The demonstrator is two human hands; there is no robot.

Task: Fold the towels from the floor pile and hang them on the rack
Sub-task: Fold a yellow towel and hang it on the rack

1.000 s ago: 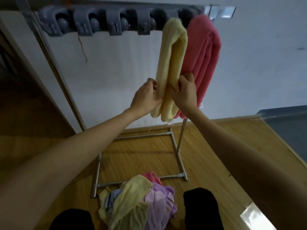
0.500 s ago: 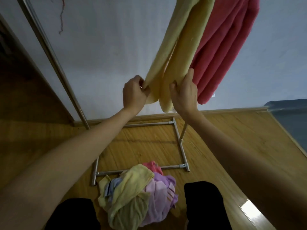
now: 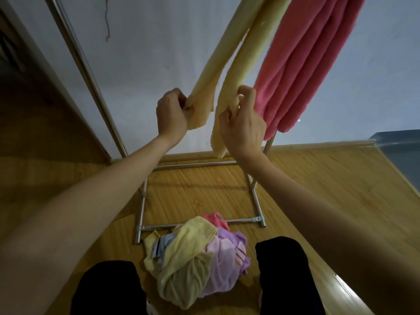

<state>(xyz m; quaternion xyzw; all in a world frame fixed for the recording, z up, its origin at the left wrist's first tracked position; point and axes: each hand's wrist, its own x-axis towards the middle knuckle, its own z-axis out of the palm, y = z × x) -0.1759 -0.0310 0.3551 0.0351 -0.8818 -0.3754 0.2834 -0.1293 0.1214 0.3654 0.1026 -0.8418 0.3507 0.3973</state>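
Observation:
A folded yellow towel [image 3: 247, 48] hangs down from above the frame in two halves. My left hand [image 3: 172, 112] grips the lower end of the left half. My right hand [image 3: 243, 123] pinches the lower end of the right half. Beside it on the right hangs a folded pink towel [image 3: 302, 64]. The rack's top bar is out of view; its metal pole [image 3: 84, 64] and base frame [image 3: 256, 198] show. The floor pile [image 3: 195, 258] of yellow, purple, pink and blue towels lies between my knees.
A white wall stands behind the rack, with a red thread hanging on it. Wooden flooring [image 3: 318, 183] runs to a skirting board. A dark wooden panel [image 3: 27, 123] is at the left, a blue surface [image 3: 402, 153] at the right edge.
The view has tilted down, so the rack's top bar has left the frame. My hands moved apart, each now gripping one half of the yellow towel's lower end.

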